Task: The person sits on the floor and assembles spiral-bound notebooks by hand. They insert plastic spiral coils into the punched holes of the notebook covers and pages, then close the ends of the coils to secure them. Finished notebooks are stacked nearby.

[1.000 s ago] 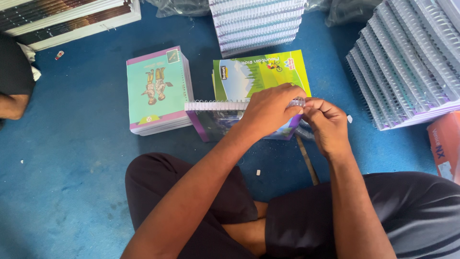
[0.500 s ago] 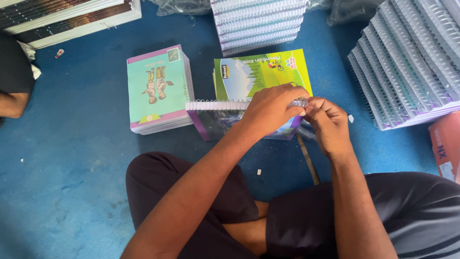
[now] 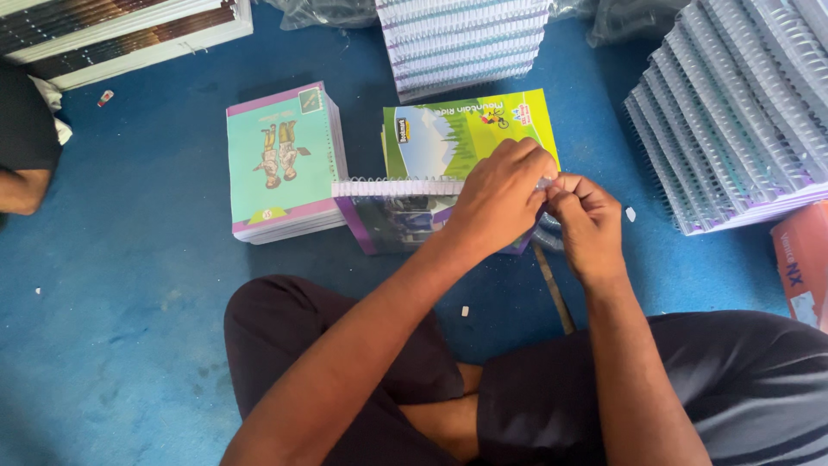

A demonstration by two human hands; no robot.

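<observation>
I sit cross-legged on a blue floor. A notebook (image 3: 397,223) with a dark picture cover and purple border lies in front of my knees, a white spiral binding (image 3: 392,186) along its far edge. My left hand (image 3: 500,194) rests over the right end of that spiral, fingers curled down on it. My right hand (image 3: 586,216) pinches the same end of the coil, fingertips touching the left hand. The coil's end is hidden between the fingers. Under the notebook lies a green and yellow covered book (image 3: 470,129).
A stack of teal-covered notebooks (image 3: 280,164) stands at the left. Piles of spiral-bound books rise at the far centre (image 3: 466,39) and right (image 3: 742,103). A thin stick (image 3: 554,289) lies by my right knee. Another person's arm (image 3: 24,185) shows at the left edge. An orange box (image 3: 802,259) is at the right.
Both hands stay at the right end of the spiral with only slight finger movement. The notebook has not shifted.
</observation>
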